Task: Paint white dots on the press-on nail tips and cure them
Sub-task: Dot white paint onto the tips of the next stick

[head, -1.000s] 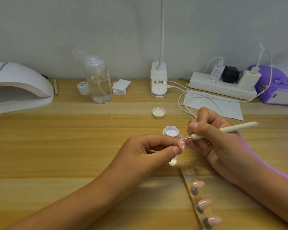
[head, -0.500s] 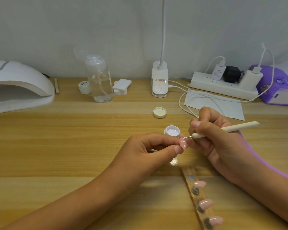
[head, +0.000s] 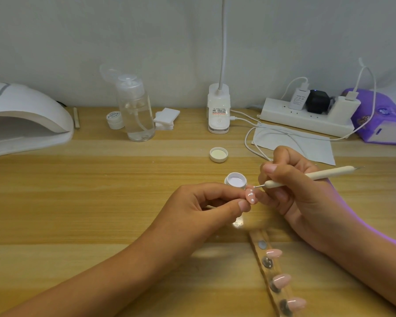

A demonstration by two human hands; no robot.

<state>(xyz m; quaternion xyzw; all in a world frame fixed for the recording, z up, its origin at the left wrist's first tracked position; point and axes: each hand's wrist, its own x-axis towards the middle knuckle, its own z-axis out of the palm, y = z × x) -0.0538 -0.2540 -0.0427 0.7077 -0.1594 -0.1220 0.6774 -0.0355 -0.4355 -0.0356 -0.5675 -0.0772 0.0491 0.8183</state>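
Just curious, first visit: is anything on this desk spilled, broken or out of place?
Nothing looks spilled or broken. The paint pot stands open, its lid lying upturned behind it, and the wooden strip has a bare top mount.

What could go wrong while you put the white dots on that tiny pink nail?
The left hand pinches the nail tip right beside its white dots; if a finger slips, the likely wet dots could smear. The open paint pot stands just behind both hands, so a bump from the right hand, which holds the dotting tool, might tip it. The right forearm passes close to the wooden strip; it could knock the waiting nail tips loose.
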